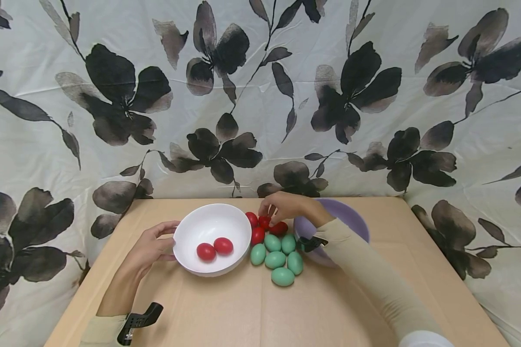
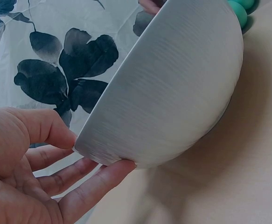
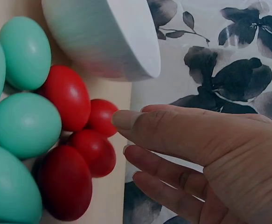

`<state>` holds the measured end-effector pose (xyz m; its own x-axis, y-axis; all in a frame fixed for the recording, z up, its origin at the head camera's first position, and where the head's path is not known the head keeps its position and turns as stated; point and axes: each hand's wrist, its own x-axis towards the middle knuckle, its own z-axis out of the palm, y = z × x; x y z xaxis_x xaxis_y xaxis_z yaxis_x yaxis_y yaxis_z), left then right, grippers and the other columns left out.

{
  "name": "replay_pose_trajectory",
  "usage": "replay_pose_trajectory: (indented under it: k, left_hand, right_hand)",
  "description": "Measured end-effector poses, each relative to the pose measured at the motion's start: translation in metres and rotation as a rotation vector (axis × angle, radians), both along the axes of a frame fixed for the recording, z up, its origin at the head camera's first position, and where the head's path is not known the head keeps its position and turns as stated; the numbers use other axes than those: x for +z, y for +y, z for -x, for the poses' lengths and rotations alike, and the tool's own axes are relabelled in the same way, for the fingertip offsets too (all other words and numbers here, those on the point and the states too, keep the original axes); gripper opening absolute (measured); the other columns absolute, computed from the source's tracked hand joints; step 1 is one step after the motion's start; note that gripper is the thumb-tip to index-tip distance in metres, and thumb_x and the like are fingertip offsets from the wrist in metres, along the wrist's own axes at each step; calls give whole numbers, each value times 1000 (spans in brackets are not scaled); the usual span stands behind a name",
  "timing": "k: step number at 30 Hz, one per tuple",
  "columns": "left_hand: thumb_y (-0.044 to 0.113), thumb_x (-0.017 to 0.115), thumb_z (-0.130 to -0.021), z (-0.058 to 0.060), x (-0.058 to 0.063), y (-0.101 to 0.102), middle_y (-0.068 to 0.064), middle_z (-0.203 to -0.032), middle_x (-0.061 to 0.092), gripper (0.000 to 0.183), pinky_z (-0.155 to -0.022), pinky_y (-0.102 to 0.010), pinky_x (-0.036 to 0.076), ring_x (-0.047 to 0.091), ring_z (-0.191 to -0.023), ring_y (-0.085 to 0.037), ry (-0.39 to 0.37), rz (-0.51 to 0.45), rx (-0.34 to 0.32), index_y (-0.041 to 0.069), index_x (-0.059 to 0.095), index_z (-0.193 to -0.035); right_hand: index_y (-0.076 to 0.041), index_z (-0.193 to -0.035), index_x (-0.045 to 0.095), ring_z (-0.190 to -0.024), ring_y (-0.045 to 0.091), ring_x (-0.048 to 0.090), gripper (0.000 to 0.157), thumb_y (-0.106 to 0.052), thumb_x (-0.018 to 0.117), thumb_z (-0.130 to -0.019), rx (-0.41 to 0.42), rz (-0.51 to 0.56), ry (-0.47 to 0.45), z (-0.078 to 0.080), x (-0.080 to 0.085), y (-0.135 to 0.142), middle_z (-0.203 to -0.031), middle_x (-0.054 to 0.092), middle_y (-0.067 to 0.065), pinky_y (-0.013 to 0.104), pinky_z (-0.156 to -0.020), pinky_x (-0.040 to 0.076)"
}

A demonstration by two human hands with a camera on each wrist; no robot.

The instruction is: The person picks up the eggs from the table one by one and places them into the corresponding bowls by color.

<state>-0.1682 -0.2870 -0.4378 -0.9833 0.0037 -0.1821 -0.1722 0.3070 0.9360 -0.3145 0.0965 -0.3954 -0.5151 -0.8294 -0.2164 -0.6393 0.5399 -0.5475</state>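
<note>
While smooth mint-green eggs (image 1: pixel 275 260) sit lower centre, left hand (image 1: pixel 156 243) pinches round glossy white bowl (image 1: pixel 212 221) by its rim, centre-left; two glossy red eggs (image 1: pixel 206 252) inside. Right hand (image 1: pixel 286 205), thumb and fingers parted, over four loose red eggs (image 1: pixel 257 236) at centre; contact unclear. Round purple bowl (image 1: pixel 351 219) right of centre, black-on-white floral cloth (image 1: pixel 295 140) behind.
</note>
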Motion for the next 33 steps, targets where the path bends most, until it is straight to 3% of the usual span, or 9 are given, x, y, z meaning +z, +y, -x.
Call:
replay_pose_trajectory:
  k: [25,33]
  left_hand:
    - [1,58,-95,0,0,0,-28,-146,43,58,-77,-46,63,66,-106,-30,-25,14,0,2,42,-150]
    - [0,57,-94,0,1,0,-27,-146,44,57,-78,-47,63,66,-107,-32,-27,18,5,2,43,-150]
  right_hand:
    - [-12,-114,71,-97,17,64,30,-4,78,-86,-142,-200,-31,3,-19,9,-108,70,2,26,-78,61]
    - [-13,-108,73,-92,15,63,24,-10,80,-85,-130,-274,55,2,-23,7,-100,70,-1,28,-83,59]
